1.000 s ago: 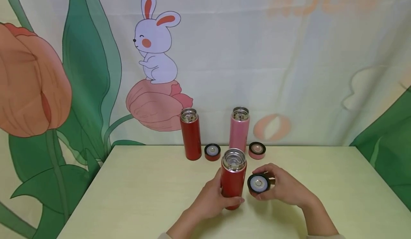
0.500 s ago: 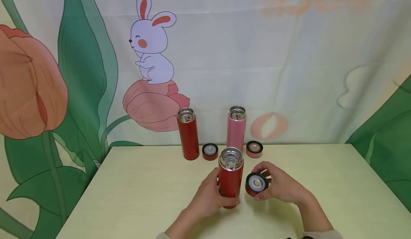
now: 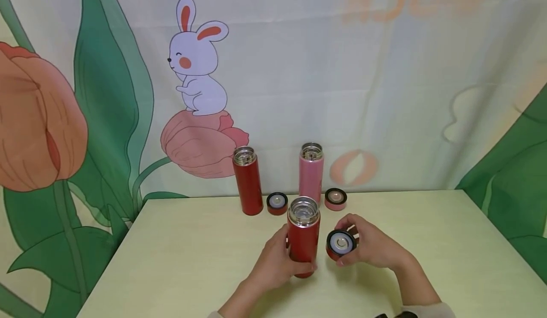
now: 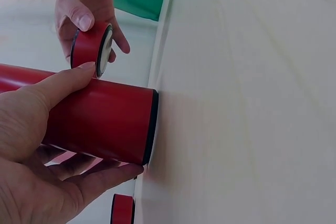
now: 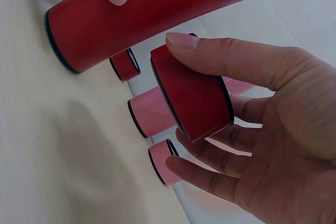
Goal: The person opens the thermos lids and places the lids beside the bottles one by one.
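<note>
My left hand (image 3: pixel 273 263) grips an uncapped red thermos bottle (image 3: pixel 304 242) low on its body, thumb across the front. The bottle stands nearly upright with its steel mouth facing up; whether its base touches the table I cannot tell. Just right of it, my right hand (image 3: pixel 376 244) pinches a red lid (image 3: pixel 341 244) between thumb and fingers. That lid is turned so its pale inner seal and black rim show in the head view. In the right wrist view, a gap separates the lid (image 5: pixel 194 93) from the table.
Behind the hands stand a second uncapped red bottle (image 3: pixel 248 185) and a pink bottle (image 3: pixel 311 175), partly hidden. A red lid (image 3: pixel 277 206) and a pink lid (image 3: pixel 335 201) lie inside-up beside them. The pale table (image 3: pixel 179 256) ends at a printed curtain (image 3: pixel 273 71).
The head view has shifted, so the whole scene sits slightly further left. Both hands keep their holds, and the bottle and lid have hardly moved relative to the table.
</note>
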A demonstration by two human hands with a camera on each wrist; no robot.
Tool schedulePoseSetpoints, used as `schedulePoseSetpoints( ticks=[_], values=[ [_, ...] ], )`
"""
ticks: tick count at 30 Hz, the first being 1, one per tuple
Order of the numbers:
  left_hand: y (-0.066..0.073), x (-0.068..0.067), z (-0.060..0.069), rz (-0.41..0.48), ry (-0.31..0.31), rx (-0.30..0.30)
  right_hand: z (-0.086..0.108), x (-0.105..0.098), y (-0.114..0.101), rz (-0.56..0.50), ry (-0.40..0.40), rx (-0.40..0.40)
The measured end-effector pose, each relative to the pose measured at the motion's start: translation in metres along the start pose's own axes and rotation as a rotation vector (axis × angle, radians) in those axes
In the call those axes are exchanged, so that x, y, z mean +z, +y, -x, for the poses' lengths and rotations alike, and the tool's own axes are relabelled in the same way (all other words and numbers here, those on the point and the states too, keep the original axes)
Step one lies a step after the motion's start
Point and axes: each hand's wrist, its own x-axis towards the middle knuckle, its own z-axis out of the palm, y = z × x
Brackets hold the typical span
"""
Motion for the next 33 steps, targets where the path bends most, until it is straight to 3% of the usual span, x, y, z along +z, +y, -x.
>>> schedulePoseSetpoints(
  ticks=[16, 33],
  values=[
    [-0.003, -0.002, -0.002, -0.024, 0.025, -0.004, 0.001, 0.000, -0.002, -0.014, -0.019, -0.028],
    [-0.004, -0.016, -0.001, -0.024, 0.058, 0.050, -0.005, 0.010, 0.002, 0.013, 0.005, -0.032]
  ],
)
